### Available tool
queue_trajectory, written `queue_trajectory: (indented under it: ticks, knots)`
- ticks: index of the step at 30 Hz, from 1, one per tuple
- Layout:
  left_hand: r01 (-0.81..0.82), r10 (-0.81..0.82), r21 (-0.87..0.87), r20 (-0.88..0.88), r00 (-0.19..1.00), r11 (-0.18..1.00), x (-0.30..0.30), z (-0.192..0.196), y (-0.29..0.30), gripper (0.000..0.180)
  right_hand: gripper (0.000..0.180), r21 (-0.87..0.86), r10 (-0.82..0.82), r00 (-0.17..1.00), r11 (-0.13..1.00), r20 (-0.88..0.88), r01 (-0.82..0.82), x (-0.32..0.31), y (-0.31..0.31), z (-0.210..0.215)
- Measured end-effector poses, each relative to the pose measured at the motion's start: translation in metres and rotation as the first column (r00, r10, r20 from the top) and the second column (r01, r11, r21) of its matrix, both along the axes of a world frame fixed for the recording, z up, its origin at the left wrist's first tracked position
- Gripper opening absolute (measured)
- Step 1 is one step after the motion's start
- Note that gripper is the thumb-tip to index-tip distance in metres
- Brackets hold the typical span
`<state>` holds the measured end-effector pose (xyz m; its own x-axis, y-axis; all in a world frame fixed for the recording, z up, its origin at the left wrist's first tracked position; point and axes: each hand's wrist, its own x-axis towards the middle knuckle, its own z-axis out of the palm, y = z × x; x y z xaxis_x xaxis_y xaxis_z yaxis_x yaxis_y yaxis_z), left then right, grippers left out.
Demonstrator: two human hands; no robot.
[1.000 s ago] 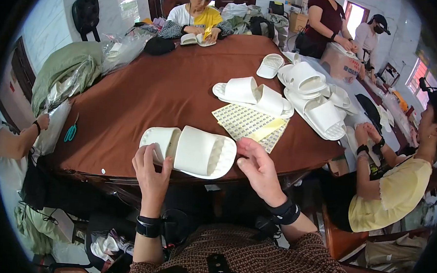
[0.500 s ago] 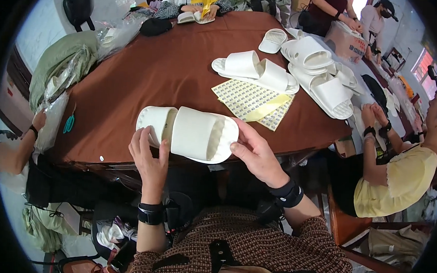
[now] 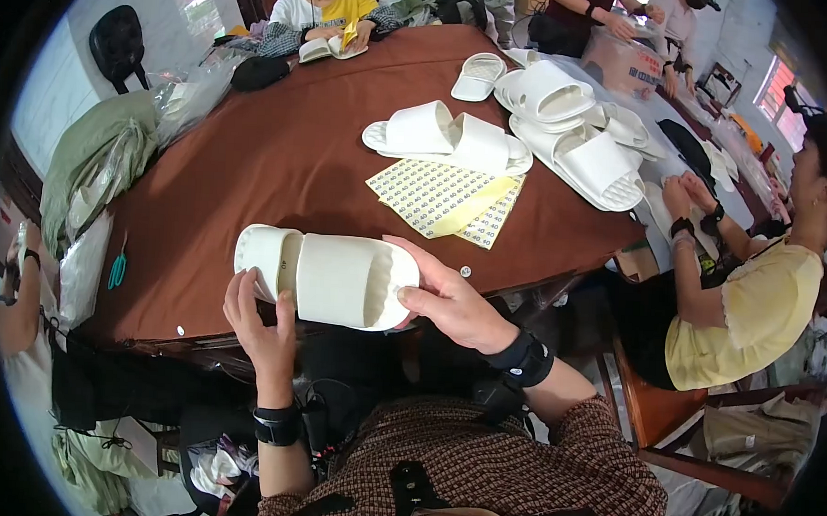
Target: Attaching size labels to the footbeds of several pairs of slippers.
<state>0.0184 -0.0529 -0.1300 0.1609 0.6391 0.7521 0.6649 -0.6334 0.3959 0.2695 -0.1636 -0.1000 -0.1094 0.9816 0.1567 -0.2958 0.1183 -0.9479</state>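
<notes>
right hand (image 3: 460,308) pinches the slippers (image 3: 332,277), left hand (image 3: 264,340) touches them, grip unclear, so a slack right thumb could drop them.

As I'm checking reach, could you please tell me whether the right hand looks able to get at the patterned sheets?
Probably yes: only brown cloth lies between the right hand and the patterned sheets, though it holds the white slippers.

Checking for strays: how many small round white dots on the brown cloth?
2: the left dot lies on the cloth, left of the left hand; the right dot, just beyond the right hand. Others may be hidden.
</notes>
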Motion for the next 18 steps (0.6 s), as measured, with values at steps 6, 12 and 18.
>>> queue_trajectory:
  ticks: [6, 12, 18]
  knots:
    - [0.031, -0.028, -0.046, 0.064, 0.998, 0.998, -0.0012, 0.0014, 0.0, 0.048, 0.065, -0.044, 0.031, 0.992, 0.998, -0.124, -0.037, -0.0032, 0.0022, -0.0012]
    - [0.015, -0.013, -0.039, 0.052, 0.999, 0.999, -0.001, -0.0001, 0.0011, 0.047, 0.061, -0.053, 0.035, 0.989, 0.998, -0.142, -0.043, -0.0045, 0.0034, -0.0036]
    - [0.02, -0.018, -0.031, 0.061, 0.998, 0.999, -0.0008, -0.0007, -0.0004, 0.048, 0.057, -0.022, 0.011, 0.99, 1.0, -0.138, -0.014, -0.0076, 0.0078, -0.0088]
